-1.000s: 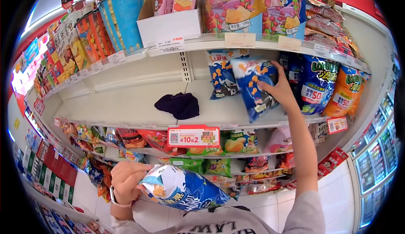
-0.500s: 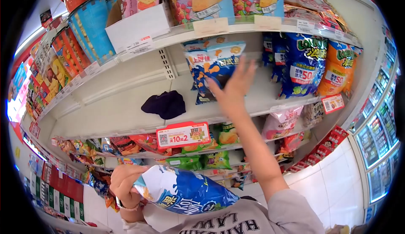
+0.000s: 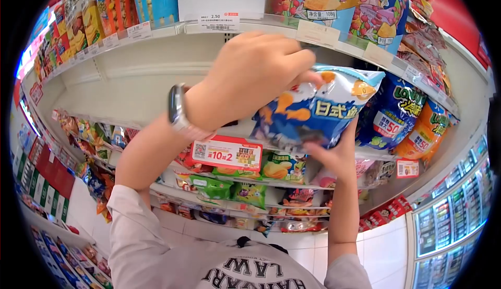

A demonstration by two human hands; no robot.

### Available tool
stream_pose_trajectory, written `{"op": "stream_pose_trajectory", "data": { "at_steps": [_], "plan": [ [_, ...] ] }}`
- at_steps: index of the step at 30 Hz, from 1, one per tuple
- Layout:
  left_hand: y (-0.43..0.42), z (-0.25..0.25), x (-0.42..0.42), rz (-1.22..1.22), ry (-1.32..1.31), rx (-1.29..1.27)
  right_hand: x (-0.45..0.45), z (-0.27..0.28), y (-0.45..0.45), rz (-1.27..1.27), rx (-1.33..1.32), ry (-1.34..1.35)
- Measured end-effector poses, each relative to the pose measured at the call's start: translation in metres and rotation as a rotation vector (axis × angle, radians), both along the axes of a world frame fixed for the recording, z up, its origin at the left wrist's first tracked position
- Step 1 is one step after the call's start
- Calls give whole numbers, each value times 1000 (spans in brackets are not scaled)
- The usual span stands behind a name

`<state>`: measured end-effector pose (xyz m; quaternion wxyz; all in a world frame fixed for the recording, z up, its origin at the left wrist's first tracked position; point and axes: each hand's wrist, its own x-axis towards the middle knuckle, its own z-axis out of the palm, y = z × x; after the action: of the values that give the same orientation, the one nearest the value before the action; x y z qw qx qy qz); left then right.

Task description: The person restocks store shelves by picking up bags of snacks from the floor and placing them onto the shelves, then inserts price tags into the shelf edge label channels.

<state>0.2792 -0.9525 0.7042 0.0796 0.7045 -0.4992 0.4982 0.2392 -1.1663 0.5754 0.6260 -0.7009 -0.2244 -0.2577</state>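
A blue and white snack bag with orange shapes on its front is held upright at the open middle shelf. My left hand, with a watch on the wrist, is closed at the bag's upper left corner. My right hand grips the bag's lower right side, thumb in front and the other fingers hidden behind it. A dark cloth on the shelf is mostly covered by my left wrist. Whether other bags stand behind the held one cannot be made out.
Large blue and orange snack bags stand to the right. Boxes and colourful packets line the shelf above. A red price sign hangs at the shelf's front edge, above lower shelves of snacks. Glass-door coolers are at the far right.
My left hand has risen from low in front of me to the shelf, and the blue bag it held is out of view. My right hand, open earlier, now grips a shelf bag.
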Motion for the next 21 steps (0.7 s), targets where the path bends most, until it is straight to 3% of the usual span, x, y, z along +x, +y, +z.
{"op": "stream_pose_trajectory", "data": {
  "at_steps": [2,8,13,16,21],
  "plan": [
    [-17,-2,15,-33,-33,-40,19,1,-12,-154,-62,-50],
    [-31,-40,25,-60,-49,-55,42,-6,-22,-23,21,103],
    [-20,-61,39,117,139,107,52,-23,-24,-176,-339,25],
    [-16,-68,44,134,155,112,50,-30,-16,-204,-384,42],
    [-9,-71,53,125,181,91,50,-31,-6,-92,-277,149]
  ]
}}
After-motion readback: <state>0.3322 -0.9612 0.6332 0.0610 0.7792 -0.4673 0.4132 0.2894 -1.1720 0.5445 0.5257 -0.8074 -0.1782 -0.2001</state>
